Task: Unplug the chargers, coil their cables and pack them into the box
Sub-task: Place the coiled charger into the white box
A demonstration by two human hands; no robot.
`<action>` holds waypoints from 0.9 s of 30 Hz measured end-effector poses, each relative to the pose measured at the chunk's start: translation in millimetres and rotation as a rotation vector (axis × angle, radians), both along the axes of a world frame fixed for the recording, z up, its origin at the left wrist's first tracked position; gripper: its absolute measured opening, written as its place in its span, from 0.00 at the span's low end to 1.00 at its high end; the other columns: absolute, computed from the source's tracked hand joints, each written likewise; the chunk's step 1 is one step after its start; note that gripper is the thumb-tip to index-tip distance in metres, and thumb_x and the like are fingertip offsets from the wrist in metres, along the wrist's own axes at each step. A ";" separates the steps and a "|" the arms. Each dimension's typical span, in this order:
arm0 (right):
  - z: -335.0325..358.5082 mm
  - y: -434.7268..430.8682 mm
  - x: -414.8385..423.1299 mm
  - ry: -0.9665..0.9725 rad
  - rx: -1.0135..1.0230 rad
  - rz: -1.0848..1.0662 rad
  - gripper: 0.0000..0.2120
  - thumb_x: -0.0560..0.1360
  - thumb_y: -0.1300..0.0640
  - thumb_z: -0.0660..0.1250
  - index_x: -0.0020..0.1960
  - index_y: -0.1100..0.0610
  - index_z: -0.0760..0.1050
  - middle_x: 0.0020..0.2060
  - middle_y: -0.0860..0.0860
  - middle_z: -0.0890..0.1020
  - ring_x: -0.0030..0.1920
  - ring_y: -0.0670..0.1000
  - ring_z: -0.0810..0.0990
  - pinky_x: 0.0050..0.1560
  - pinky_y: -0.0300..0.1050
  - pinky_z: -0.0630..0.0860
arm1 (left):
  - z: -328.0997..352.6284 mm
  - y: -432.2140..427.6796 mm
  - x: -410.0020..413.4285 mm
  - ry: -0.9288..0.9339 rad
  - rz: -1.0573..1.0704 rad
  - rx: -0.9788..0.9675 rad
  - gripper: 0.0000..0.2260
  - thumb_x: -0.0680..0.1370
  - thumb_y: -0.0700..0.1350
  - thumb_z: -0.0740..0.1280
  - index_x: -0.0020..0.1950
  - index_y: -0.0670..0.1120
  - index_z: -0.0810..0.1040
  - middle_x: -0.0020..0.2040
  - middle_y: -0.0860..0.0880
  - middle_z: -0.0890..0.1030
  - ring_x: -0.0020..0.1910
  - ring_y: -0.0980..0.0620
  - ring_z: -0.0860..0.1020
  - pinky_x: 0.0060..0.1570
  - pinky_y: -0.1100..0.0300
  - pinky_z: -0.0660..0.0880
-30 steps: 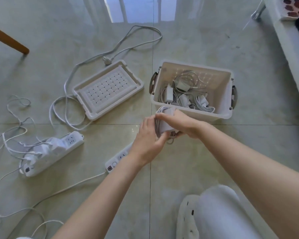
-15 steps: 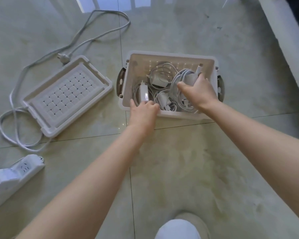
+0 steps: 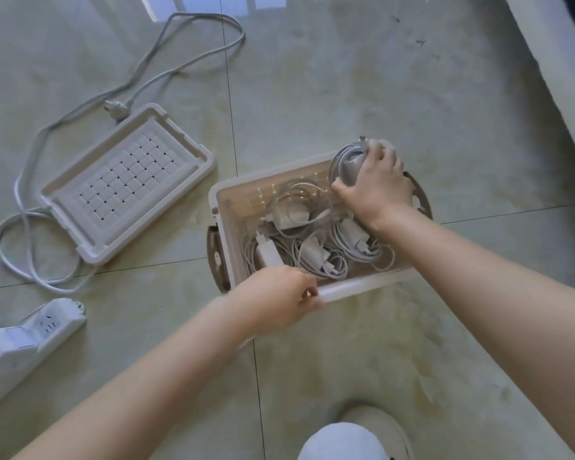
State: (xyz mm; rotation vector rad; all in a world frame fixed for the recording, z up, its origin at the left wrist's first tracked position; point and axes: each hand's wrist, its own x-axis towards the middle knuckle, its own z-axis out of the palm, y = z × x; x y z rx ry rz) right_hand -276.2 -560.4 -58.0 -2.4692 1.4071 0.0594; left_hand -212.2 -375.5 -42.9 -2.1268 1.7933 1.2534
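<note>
A white plastic box (image 3: 362, 288) stands on the tiled floor, holding several white chargers with coiled cables (image 3: 316, 247). My right hand (image 3: 375, 187) grips a coiled charger (image 3: 347, 162) over the box's far right corner. My left hand (image 3: 279, 302) grips the box's near rim. At the left edge lies a white power strip (image 3: 30, 336) with a charger plugged into it.
The box's lid (image 3: 127, 185) lies upside down to the left. A thick white power cord (image 3: 166, 74) loops across the floor behind and beside it. My slippered foot (image 3: 356, 433) is at the bottom. A low ledge (image 3: 558, 68) runs along the right.
My right hand has carried the coiled charger from the box's middle to its far right corner. My left hand has stayed at the near rim. The view has shifted.
</note>
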 end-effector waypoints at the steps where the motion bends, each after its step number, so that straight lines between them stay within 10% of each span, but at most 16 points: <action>1: -3.0 5.1 -1.9 0.034 -0.021 0.050 0.37 0.72 0.41 0.64 0.70 0.63 0.55 0.65 0.62 0.65 0.66 0.61 0.64 0.60 0.54 0.68 | 0.4 -0.3 -0.3 0.030 0.018 0.041 0.18 0.80 0.58 0.56 0.56 0.48 0.78 0.52 0.51 0.80 0.48 0.50 0.78 0.50 0.54 0.77; 5: -16.9 19.9 -10.3 0.157 0.000 0.103 0.38 0.74 0.42 0.63 0.72 0.63 0.51 0.64 0.63 0.66 0.65 0.61 0.65 0.57 0.55 0.70 | -1.6 -3.4 -2.5 -0.065 0.063 0.021 0.17 0.81 0.56 0.54 0.49 0.46 0.76 0.45 0.48 0.79 0.42 0.47 0.78 0.44 0.54 0.76; 10: -25.9 16.5 -6.5 0.223 0.066 0.112 0.37 0.78 0.43 0.58 0.74 0.64 0.47 0.70 0.62 0.61 0.68 0.60 0.63 0.62 0.53 0.67 | -18.5 -17.7 18.2 -0.166 0.667 -0.339 0.13 0.80 0.46 0.60 0.62 0.42 0.69 0.58 0.45 0.70 0.56 0.46 0.72 0.59 0.52 0.71; 18: -19.8 27.0 -12.7 0.117 -0.016 0.235 0.35 0.79 0.56 0.59 0.74 0.67 0.41 0.75 0.63 0.49 0.75 0.60 0.47 0.75 0.51 0.46 | -38.6 -53.9 32.6 -0.105 0.836 -0.074 0.30 0.77 0.58 0.64 0.69 0.38 0.64 0.67 0.40 0.70 0.66 0.40 0.68 0.66 0.47 0.66; 22: -17.1 50.0 -12.0 -0.187 -0.147 0.451 0.29 0.61 0.71 0.67 0.62 0.66 0.68 0.52 0.62 0.74 0.50 0.60 0.74 0.52 0.51 0.75 | -50.0 -56.3 40.9 -0.032 0.880 -0.082 0.21 0.72 0.49 0.72 0.60 0.39 0.72 0.59 0.40 0.74 0.58 0.41 0.74 0.57 0.49 0.73; 27: -22.3 61.6 -13.7 -0.128 0.109 0.459 0.14 0.71 0.67 0.60 0.56 0.61 0.67 0.53 0.55 0.72 0.51 0.54 0.73 0.43 0.42 0.69 | -46.0 -53.2 46.2 0.034 0.815 -0.078 0.27 0.70 0.50 0.75 0.62 0.41 0.68 0.54 0.47 0.73 0.49 0.50 0.71 0.44 0.60 0.68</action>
